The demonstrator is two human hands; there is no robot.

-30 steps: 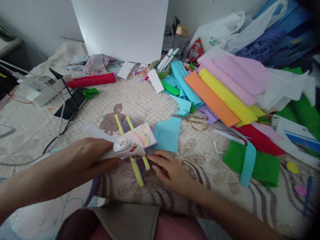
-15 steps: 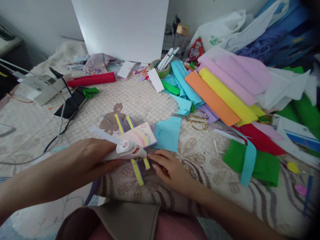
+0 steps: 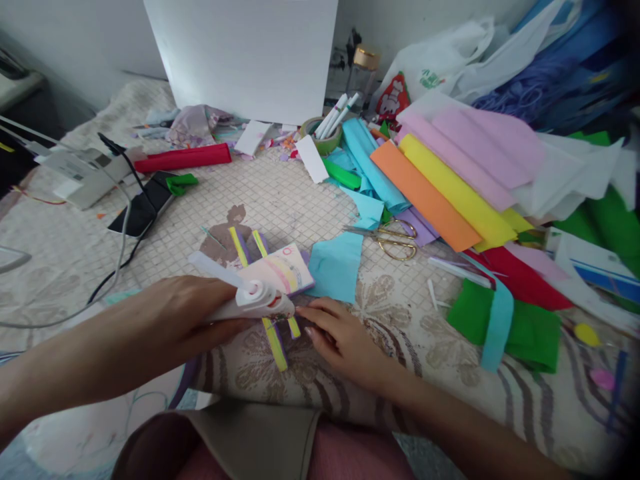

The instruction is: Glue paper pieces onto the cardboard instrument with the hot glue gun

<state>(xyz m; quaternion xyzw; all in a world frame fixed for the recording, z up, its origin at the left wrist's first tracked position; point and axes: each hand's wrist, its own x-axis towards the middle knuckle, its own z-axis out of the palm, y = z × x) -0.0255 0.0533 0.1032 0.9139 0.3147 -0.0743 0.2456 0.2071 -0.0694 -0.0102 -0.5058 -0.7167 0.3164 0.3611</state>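
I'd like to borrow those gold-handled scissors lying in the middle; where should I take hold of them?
By the gold handle loops of the scissors, coming from the right. The loops lie flat, facing the orange paper roll, with bare cloth just below them, while the closed blades point left toward the blue paper scrap.

A home craft corner: a cloth-covered bench (image 3: 300, 193) heaped with coloured paper sheets (image 3: 440, 193), gold-handled scissors (image 3: 395, 241), a tape roll (image 3: 323, 137), and a charging phone (image 3: 145, 203).
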